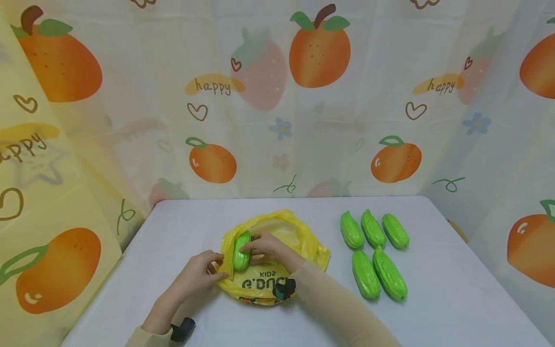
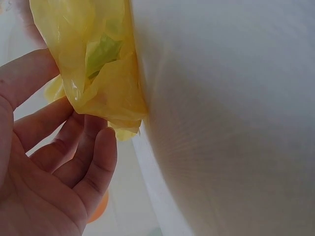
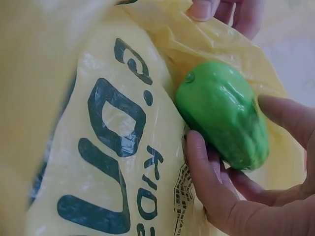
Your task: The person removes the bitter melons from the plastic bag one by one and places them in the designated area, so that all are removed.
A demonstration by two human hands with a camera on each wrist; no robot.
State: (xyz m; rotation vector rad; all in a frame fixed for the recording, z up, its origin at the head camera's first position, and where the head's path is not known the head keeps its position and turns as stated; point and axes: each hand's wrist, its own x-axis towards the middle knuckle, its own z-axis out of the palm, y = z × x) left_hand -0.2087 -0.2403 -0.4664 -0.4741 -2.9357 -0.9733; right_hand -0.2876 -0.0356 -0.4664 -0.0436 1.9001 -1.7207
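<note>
A yellow plastic bag (image 1: 299, 241) with dark printed letters lies on the table, its mouth spread wide. My left hand (image 1: 201, 270) grips the bag's left edge between thumb and fingers; the left wrist view shows the fingertips at the thin yellow film (image 2: 106, 98). Inside the mouth, my right hand (image 1: 269, 248) holds a glossy green gourd (image 3: 221, 115), thumb on one side and fingers on the other. The gourd lies lengthwise against the bag's left inner wall. Part of the bag is hidden behind the right forearm.
Several more green gourds (image 1: 364, 274) lie in two rows to the right of the bag on the white table (image 1: 442, 289). A fruit-printed curtain (image 1: 329, 120) hangs behind the table and along its sides. Each wrist wears a small dark device (image 1: 183, 329).
</note>
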